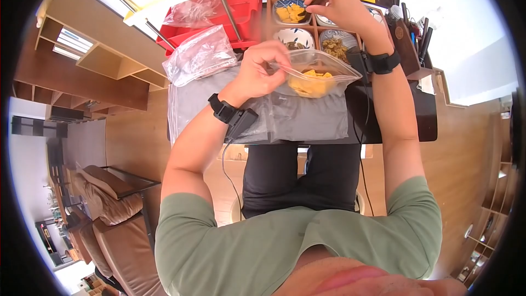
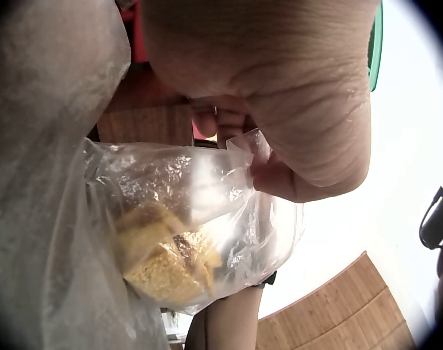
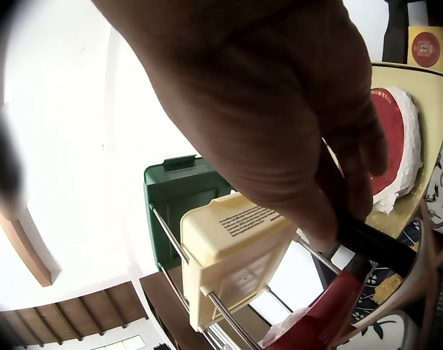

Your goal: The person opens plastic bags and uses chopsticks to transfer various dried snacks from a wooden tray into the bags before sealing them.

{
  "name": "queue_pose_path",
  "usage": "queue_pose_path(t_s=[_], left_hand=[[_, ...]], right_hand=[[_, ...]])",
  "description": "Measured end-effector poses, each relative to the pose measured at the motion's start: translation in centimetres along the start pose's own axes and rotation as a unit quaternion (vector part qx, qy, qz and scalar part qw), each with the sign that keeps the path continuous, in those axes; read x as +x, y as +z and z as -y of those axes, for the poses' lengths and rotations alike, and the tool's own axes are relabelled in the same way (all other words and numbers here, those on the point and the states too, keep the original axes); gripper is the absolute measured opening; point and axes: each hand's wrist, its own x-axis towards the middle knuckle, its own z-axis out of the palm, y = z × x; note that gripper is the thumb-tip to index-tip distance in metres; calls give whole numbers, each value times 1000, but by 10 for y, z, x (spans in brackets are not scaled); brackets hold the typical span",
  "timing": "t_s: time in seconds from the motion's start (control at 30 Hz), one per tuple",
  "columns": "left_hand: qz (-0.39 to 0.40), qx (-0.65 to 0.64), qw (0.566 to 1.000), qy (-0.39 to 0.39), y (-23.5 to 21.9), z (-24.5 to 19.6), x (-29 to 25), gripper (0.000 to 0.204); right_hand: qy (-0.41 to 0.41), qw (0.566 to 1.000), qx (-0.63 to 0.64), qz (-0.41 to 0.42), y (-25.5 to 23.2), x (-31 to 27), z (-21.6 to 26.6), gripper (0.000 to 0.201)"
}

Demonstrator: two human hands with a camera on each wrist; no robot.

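Note:
My left hand (image 1: 262, 68) pinches the rim of a clear zip bag (image 2: 236, 211) between thumb and fingers. Chunky yellow food pieces (image 1: 311, 83) lie in the bottom of the bag, whose mouth gapes on the right. My right hand (image 1: 345, 11) grips a dark narrow tool (image 3: 375, 244), its end over a blue-patterned bowl (image 1: 278, 17) of yellow pieces. I cannot tell what kind of tool it is. This bowl sits in a divided wooden tray (image 1: 316, 28), with brown dried food (image 1: 334, 49) in a nearer bowl.
Left of the tray is a red bin (image 1: 249, 19) with clear plastic bags (image 1: 203, 57) at its front. A cream tiered rack (image 3: 240, 255) rises over it. A wooden pen holder (image 1: 408, 49) stands at right. Grey plastic (image 1: 318, 123) covers part of the black table (image 1: 422, 118).

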Motion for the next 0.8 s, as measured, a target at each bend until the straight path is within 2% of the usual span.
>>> queue_pose_path(t_s=[0.3,0.37,0.8], left_hand=[[3,6,1000,6,0,1,0,14],[2,4,1000,5,0,1,0,14],[18,-5,1000,-1,-2,0,-1,13]], right_hand=[[-57,996,-64,-16,1,1,3,19],[-98,992,-82,-19,1,1,0,13],[-101,993,-54,-32,12,3,-9,15]])
